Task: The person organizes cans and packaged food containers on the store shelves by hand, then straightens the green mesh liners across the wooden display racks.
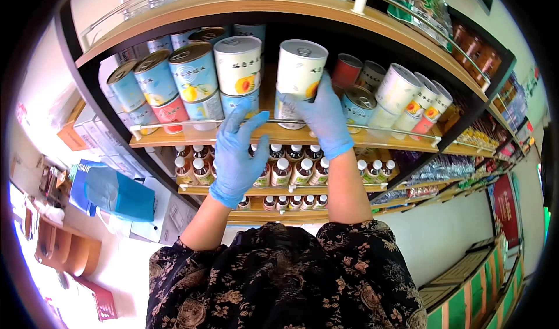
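Both my hands wear light blue gloves. My right hand [322,115] is wrapped round the right side of a white can [300,67] with a peach picture, its thumb across the lower front. That can stands upright on another can [287,118], which the thumb and rail partly cover. My left hand [240,148] is in front of the shelf rail, fingers apart and holding nothing. Its fingertips are close to a blue can [236,103] under a second white peach can [239,67]; whether they touch it I cannot tell.
Stacked blue cans [192,78] fill the shelf's left side. More white cans [397,89] and a red can [346,71] stand at the right. A thin rail [192,123] runs along the shelf edge. White-capped bottles [282,172] line the shelves below. Boxes [105,137] stand at the left.
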A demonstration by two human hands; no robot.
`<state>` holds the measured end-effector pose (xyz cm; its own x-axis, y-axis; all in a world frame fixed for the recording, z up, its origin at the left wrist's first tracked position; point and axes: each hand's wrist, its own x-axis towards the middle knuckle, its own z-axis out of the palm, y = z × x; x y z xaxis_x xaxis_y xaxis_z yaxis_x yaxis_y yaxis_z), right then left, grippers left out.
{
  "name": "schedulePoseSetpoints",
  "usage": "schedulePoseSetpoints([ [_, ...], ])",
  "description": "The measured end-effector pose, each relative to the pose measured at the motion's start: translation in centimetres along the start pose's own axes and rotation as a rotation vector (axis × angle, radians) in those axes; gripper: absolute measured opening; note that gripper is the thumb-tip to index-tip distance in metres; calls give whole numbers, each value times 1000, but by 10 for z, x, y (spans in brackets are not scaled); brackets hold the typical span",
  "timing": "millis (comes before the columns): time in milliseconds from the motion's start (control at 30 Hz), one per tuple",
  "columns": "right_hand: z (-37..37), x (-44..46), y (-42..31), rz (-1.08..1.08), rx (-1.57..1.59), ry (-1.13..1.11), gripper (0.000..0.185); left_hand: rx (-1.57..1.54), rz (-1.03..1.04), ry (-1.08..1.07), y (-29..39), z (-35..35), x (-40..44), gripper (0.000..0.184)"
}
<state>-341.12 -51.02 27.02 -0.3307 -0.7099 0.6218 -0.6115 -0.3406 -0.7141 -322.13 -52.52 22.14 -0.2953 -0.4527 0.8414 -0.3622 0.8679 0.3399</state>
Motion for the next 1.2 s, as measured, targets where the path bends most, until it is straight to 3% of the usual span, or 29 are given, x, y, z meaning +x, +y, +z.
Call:
schedulePoseSetpoints([
  [100,0,-2,-2,28,-18,-8,74,0,-24,22,1,1,-1,41],
  [300,18,-3,-13,57,-119,-26,71,-32,24,9,3,6,3,40],
  [467,17,-6,-15,74,11,-73,74,-111,76,-19,0,9,4,41],
  [567,7,-20,6,-165,-193,197,69,-192,139,-48,11,11,11,43],
  [600,-4,-24,4,-161,-51,228,67,-218,151,-74,17,12,15,43],
  [733,-59,-41,5,-217,-104,531,33,-336,116,-168,49,35,32,52],
  [867,-121,-34,21,-316,-432,715,45,-273,161,-144,72,83,64,66],
  [933,-149,-20,25,-440,-668,732,50,-132,165,-129,75,112,78,82],
  [1067,-167,-4,30,-339,-666,465,57,-42,-46,-247,71,155,93,106],
  [1167,-171,-4,30,-356,-671,430,56,-145,-269,-369,95,159,96,104],
  [1200,-173,-4,29,-346,-625,382,54,-88,-252,-289,96,163,92,101],
])
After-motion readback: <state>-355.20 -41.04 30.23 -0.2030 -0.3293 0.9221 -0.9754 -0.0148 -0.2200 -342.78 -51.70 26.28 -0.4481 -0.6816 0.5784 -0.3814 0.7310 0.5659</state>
